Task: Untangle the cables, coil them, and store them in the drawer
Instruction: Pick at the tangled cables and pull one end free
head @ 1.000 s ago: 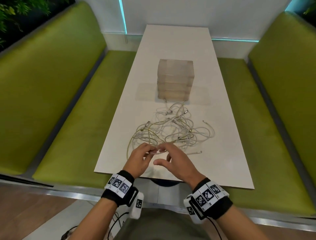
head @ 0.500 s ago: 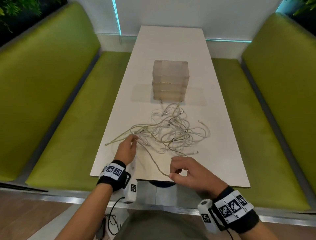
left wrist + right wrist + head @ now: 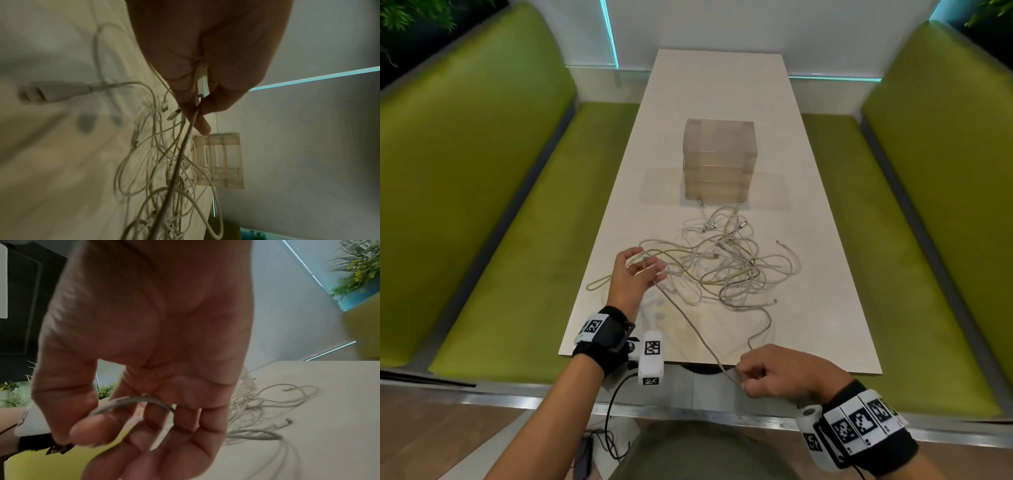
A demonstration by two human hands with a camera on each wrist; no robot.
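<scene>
Head view: cables (image 3: pixel 729 267) heaped mid-surface (image 3: pixel 825 325), just near of the drawers (image 3: pixel 717 161). Left hand (image 3: pixel 633 279) at the heap's left edge, pinching one strand (image 3: pixel 688 322) between thumb and fingers. Right hand (image 3: pixel 780 371) at the near edge, fingers curled round the same strand's near end. Strand stretched between the two. Light, limp, likely to snag; plugs apt to catch on loops. Best gripped close behind a plug, then fed through slowly, never yanked.
</scene>
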